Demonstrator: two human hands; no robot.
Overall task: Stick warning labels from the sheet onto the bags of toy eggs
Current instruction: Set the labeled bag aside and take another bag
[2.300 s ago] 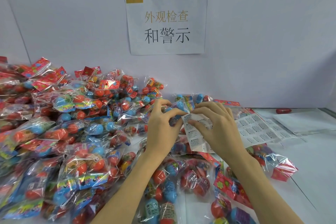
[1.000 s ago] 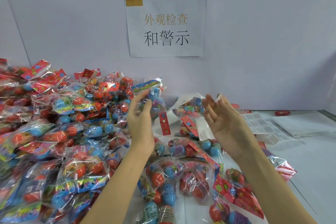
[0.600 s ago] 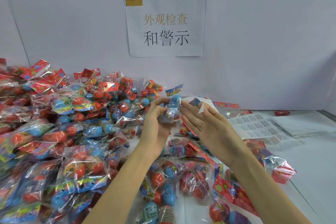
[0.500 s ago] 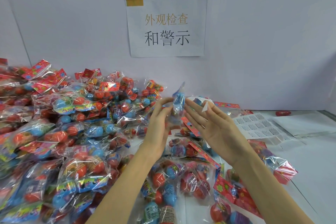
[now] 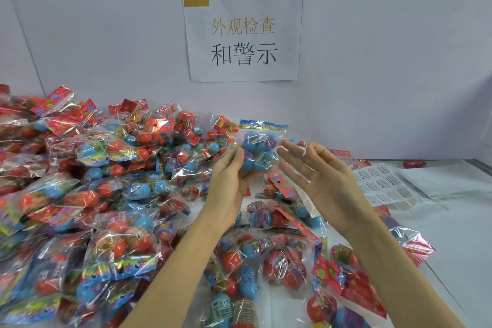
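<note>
1. Foreground, bottom edge: loose bags (image 5: 239, 269) of red and blue toy eggs, scattered over the white table (image 5: 458, 242) between the two forearms.
2. Left side, near to far: heap (image 5: 80, 181) of similar bags, piled back to the wall.
3. Centre: left hand (image 5: 229, 184) raised, palm turned rightward, grip closed on the lower edge of one bag (image 5: 259, 149) with fingers and thumb; bag upright above the table, blue and purple eggs inside, coloured header uppermost.
4. Centre right: right hand (image 5: 324, 181) just beside that bag, palm up, fingers (image 5: 290, 161) straight and spread, grip fully open; small white scrap at a fingertip, possibly a label, not clear enough to tell.
5. Right, farther back: label sheet (image 5: 383, 184) flat on the table, well apart from the held bag.
6. Background: sign (image 5: 243, 34) with printed characters, fixed to the wall.
</note>
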